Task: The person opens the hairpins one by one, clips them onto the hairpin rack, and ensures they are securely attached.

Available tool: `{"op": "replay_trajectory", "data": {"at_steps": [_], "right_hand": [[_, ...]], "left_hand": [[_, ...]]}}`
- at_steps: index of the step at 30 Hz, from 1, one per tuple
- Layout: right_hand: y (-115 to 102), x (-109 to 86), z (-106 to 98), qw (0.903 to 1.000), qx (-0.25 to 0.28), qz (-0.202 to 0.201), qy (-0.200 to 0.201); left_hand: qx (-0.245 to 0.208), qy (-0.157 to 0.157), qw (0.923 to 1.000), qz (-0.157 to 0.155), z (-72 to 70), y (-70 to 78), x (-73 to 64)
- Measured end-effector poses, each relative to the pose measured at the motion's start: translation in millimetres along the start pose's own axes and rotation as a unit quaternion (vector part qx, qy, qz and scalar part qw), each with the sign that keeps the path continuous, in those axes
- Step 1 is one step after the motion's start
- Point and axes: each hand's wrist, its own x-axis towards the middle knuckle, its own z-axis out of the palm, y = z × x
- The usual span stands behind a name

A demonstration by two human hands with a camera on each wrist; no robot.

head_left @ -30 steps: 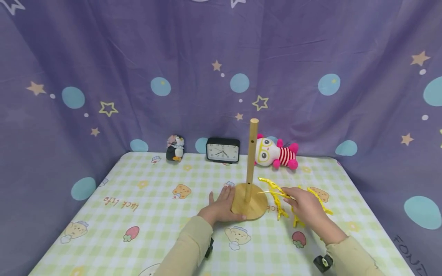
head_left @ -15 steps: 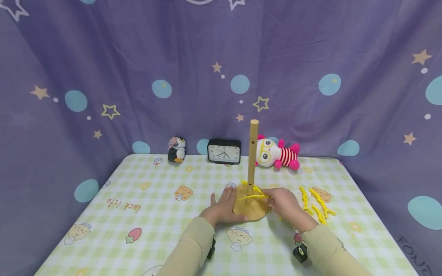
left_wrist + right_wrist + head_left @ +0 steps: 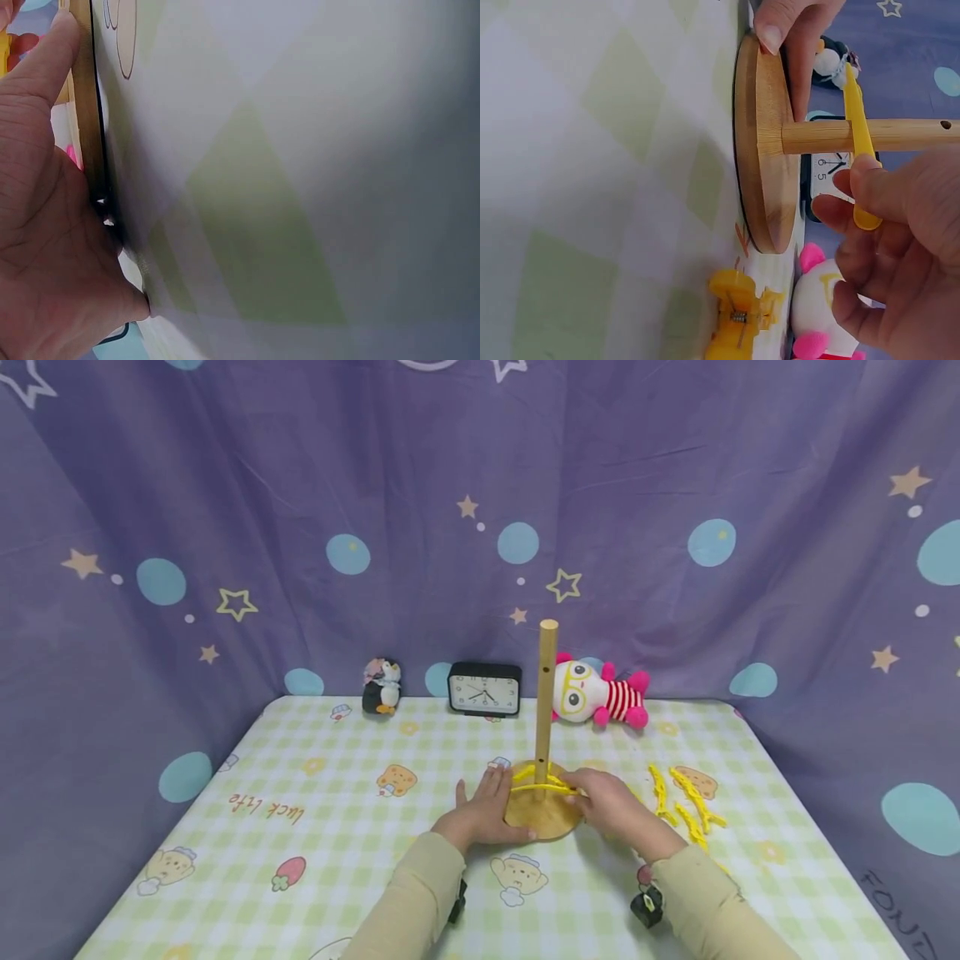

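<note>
A wooden stand has a round base (image 3: pixel 551 820) and an upright pole (image 3: pixel 546 710) with holes in it. My left hand (image 3: pixel 482 810) rests against the base's left edge, fingers fairly straight, thumb on the front rim. In the right wrist view that thumb (image 3: pixel 771 34) lies on top of the base. My right hand (image 3: pixel 611 806) pinches a yellow spring clip (image 3: pixel 861 135) at its near end, low on the pole. The clip's two long arms lie on either side of the pole, just above the base. Part of the clip is hidden by my fingers.
More yellow clips (image 3: pixel 697 797) lie on the checked tablecloth (image 3: pixel 337 827) to the right. Along the back stand a penguin figure (image 3: pixel 382 687) and a black clock (image 3: pixel 484 688); a pink-and-white plush toy (image 3: pixel 600 693) lies behind the pole. A purple curtain (image 3: pixel 420 468) hangs behind.
My right hand has carried the yellow clip leftward from beside the base to the pole, so that its arms straddle the pole. My left hand stays at the base.
</note>
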Motion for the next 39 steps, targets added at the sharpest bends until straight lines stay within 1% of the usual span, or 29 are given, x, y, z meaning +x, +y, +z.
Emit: {"op": "replay_trajectory", "data": {"at_steps": [3, 6, 9, 14, 17, 23, 29, 30, 34, 39], "right_hand": [[1.5, -1.6, 0.0, 0.9999, 0.011, -0.005, -0.011], [1.7, -6.9, -2.9, 0.9998, 0.019, 0.001, -0.011], [3.6, -16.6, -8.4, 0.9999, 0.01, 0.011, 0.0], [12.5, -38.5, -21.3, 0.9989, 0.009, 0.045, 0.012], [21.6, -52.8, -30.5, 0.9974, 0.004, 0.069, 0.019], [46.1, -79.4, -44.2, 0.9931, -0.003, 0.111, 0.037], [71.2, -101.9, -50.1, 0.9889, -0.011, 0.141, 0.047], [74.9, -105.1, -50.9, 0.9883, -0.013, 0.144, 0.05], [88.2, -115.3, -55.1, 0.9844, -0.02, 0.165, 0.056], [102.7, -119.7, -60.1, 0.9783, -0.05, 0.189, 0.07]], "left_hand": [[-0.003, -0.002, 1.0, 0.001, -3.1, 2.8, -3.6], [-0.002, -0.003, 1.0, 0.001, -3.6, 3.7, -4.6], [-0.007, 0.001, 1.0, 0.0, -4.1, 3.7, -4.7], [-0.013, 0.001, 0.9999, -0.006, -0.3, 0.1, -0.3], [-0.015, 0.001, 0.9999, -0.006, 2.9, -2.8, 3.0], [-0.012, 0.0, 0.9999, -0.001, 3.4, -5.0, 5.5], [-0.018, 0.0, 0.9998, 0.003, 1.7, -3.2, 3.0], [-0.018, -0.001, 0.9998, 0.003, -0.1, -1.4, 0.7], [-0.015, -0.005, 0.9999, 0.002, -1.9, 0.6, -1.0], [-0.015, 0.0, 0.9999, 0.003, -1.4, 1.1, -1.5]]}}
